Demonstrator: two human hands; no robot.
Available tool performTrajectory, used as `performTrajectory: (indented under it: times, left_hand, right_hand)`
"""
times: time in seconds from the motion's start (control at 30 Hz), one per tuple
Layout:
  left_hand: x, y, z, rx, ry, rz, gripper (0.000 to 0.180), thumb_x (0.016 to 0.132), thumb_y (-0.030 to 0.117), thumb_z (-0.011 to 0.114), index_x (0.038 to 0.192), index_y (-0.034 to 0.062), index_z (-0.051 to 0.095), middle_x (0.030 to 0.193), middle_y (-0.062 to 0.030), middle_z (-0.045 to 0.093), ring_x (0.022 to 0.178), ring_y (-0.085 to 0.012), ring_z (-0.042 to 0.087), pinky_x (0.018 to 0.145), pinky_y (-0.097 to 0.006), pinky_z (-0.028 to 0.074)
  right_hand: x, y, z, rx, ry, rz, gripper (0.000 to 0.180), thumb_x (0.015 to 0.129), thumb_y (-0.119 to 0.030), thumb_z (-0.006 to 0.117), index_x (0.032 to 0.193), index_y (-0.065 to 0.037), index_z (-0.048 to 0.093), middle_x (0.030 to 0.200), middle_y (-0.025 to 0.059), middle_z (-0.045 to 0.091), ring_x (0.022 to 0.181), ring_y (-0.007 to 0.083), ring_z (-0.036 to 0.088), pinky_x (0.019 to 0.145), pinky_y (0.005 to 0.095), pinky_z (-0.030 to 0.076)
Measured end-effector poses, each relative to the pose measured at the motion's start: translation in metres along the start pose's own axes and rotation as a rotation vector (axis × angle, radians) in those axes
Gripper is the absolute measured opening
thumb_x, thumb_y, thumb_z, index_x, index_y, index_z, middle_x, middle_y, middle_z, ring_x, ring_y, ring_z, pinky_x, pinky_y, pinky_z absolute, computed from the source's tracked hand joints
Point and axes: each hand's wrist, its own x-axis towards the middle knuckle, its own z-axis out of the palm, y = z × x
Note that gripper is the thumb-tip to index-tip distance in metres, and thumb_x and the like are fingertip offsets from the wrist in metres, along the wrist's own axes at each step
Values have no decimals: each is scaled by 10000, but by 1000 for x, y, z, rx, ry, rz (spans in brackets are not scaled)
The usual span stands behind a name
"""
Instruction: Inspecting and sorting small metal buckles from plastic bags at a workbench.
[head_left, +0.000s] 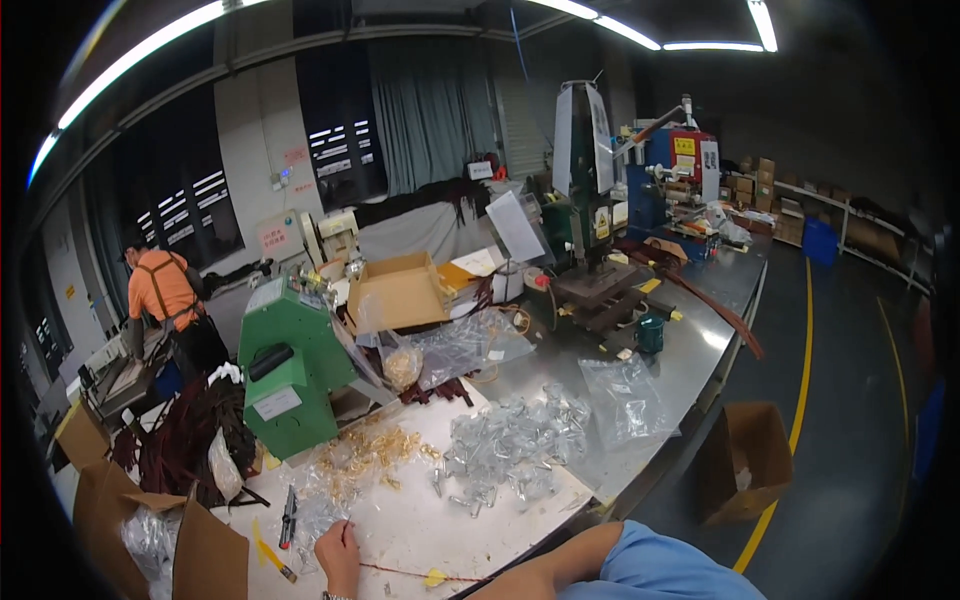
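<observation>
My left hand (338,555), with a watch on the wrist, is closed at the near edge of the pale worktop (500,525). From its palm side a thin reddish-brown cord (420,574) runs right toward my right forearm (560,570). My right hand lies below the picture's lower edge. Beside the left hand are a black-and-red pen-like tool (288,518) and a yellow-handled brush (270,555). Beyond it lie a heap of gold-coloured metal pieces (375,450) and a larger pile of clear-bagged silvery pieces (515,440). A yellow scrap (435,577) touches the cord.
A green machine (290,360) stands at the left, with an open carton (215,550) in front. A dark press (595,270) rises at the back. An open cardboard box (745,460) sits on the floor at right. A person in orange (165,290) works far left.
</observation>
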Motion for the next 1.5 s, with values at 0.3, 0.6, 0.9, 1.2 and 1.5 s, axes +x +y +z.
performTrajectory:
  times: [0.3, 0.6, 0.9, 1.2, 1.5]
  left_hand:
    - [2, 17, -7, 59, -78, 65, 205, 978, 106, 604, 1047, -24, 746, 893, -263, 733, 785, -458, 680, 750, -503, 543]
    - [13, 11, -2, 51, -147, 86, 245, 1012, 123, 570, 1071, 1, 774, 967, -249, 755, 867, -429, 715, 799, -471, 562]
    - [15, 14, -1, 17, -32, -15, 168, 982, 134, 646, 960, 19, 766, 798, -216, 707, 685, -390, 689, 628, -443, 515]
    - [28, -6, -80, -215, 16, -342, 177, 992, 107, 680, 1059, -35, 761, 741, -100, 708, 632, -136, 639, 618, -289, 492]
    - [58, -49, -57, 331, -280, -68, 403, 876, 50, 671, 1278, 54, 693, 1219, -182, 703, 1033, -408, 699, 885, -497, 556]
  right_hand:
    - [-21, -11, 5, -221, 226, -161, 621, 963, -433, 769, 1327, 52, 638, 1348, 241, 624, 1231, 401, 603, 1019, 502, 480]
    - [-34, -7, 36, -276, 452, -239, 505, 956, -403, 782, 1222, 20, 712, 1203, 187, 706, 1096, 350, 669, 921, 465, 526]
    - [12, -12, 31, 51, 226, -113, 486, 931, -421, 814, 1187, -11, 761, 1154, 189, 773, 974, 333, 734, 856, 459, 569]
    - [-54, 122, -67, -1266, 577, 240, 355, 872, -136, 798, 1202, -57, 693, 1221, 130, 690, 1132, 347, 660, 975, 455, 526]
    - [-99, 149, -94, -1452, 774, 469, 330, 852, -62, 755, 1161, 0, 656, 1255, 197, 655, 1187, 396, 614, 1021, 484, 504]
